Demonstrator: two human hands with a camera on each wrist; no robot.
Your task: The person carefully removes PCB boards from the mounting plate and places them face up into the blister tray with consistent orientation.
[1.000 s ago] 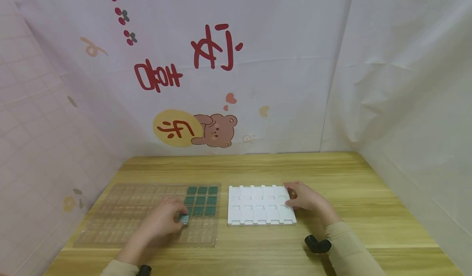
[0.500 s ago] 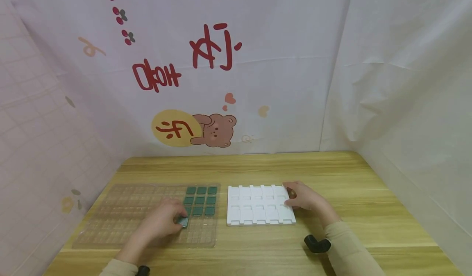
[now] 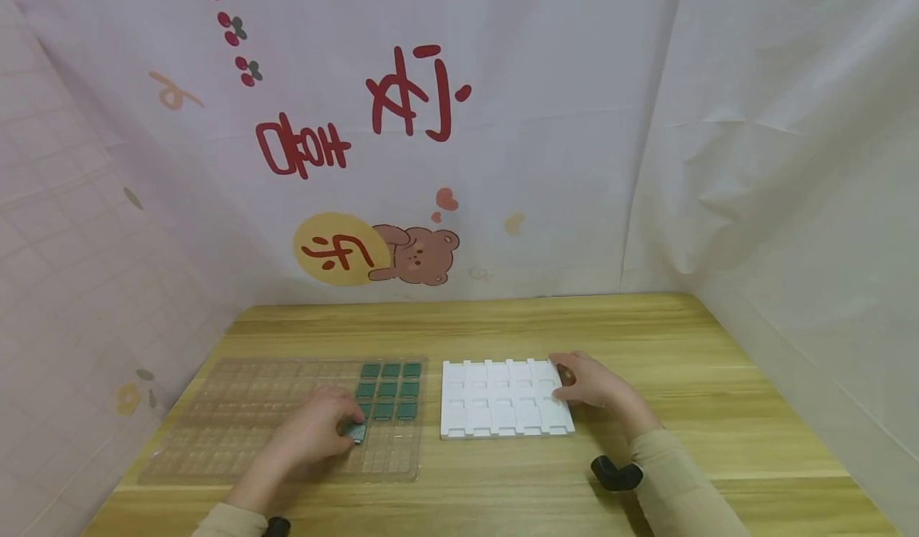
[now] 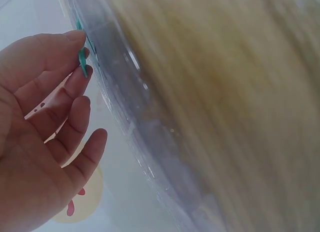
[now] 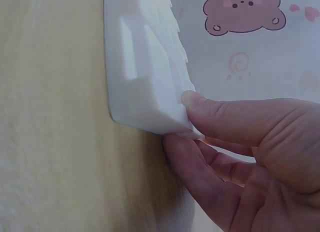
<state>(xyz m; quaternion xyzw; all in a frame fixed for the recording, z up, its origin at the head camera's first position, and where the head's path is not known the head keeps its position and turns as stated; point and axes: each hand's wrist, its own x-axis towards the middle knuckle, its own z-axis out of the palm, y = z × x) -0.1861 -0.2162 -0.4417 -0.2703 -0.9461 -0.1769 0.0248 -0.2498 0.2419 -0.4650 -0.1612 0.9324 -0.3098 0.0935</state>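
Note:
My left hand [image 3: 316,429] lies on the clear plastic tray [image 3: 237,433] and pinches a small green chip [image 3: 356,432] between thumb and fingertip; the left wrist view shows that green chip [image 4: 82,62] edge-on at my fingertips. Several more green chips [image 3: 390,389] fill the tray's far right pockets. My right hand [image 3: 592,384] holds the right edge of the white foam tray [image 3: 502,409], whose pockets look empty. In the right wrist view my thumb [image 5: 225,119] presses the white foam tray [image 5: 142,77] at its corner, fingers under its edge.
The wooden table [image 3: 502,325] is enclosed by a printed backdrop [image 3: 402,162] behind and white sheets [image 3: 804,202] at the right. A black wrist-camera mount [image 3: 613,473] sits on my right forearm near the table's front.
Both hands stay almost where they were. The view has shifted slightly; the chip remains pinched in my left fingers.

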